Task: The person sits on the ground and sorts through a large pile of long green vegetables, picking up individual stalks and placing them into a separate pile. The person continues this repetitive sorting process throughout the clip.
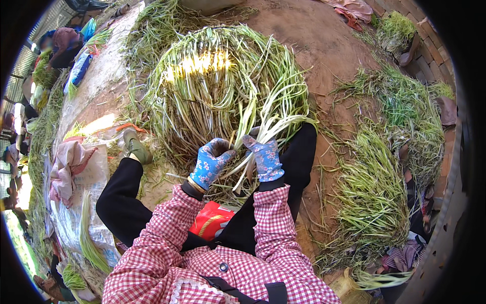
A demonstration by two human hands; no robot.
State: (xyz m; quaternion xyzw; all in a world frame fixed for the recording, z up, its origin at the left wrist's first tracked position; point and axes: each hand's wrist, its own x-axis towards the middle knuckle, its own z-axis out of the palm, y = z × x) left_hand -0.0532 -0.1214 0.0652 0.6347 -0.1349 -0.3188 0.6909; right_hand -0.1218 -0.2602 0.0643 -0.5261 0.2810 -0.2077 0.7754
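Observation:
Both my hands wear blue floral gloves. My left hand (212, 163) is curled, its thumb and fingertips pinched at the base of a light green shoot (246, 121) with a yellowed leaf beside it. My right hand (264, 159) grips a bunch of long pale stalks (279, 127); their leaves fan out up and to the right, and their white ends hang below between my hands. Just beyond stands a large heap of long green stalks (205, 98), brownish in its lower part, with a strip of sunlight across it.
My bent legs flank the heap, with a red printed bag (212, 220) between them. On the left a white woven sack (98, 171) carries a small bundle of stalks (89, 231). More stalks (372, 186) are piled at right. Other people (64, 45) sit along the left side.

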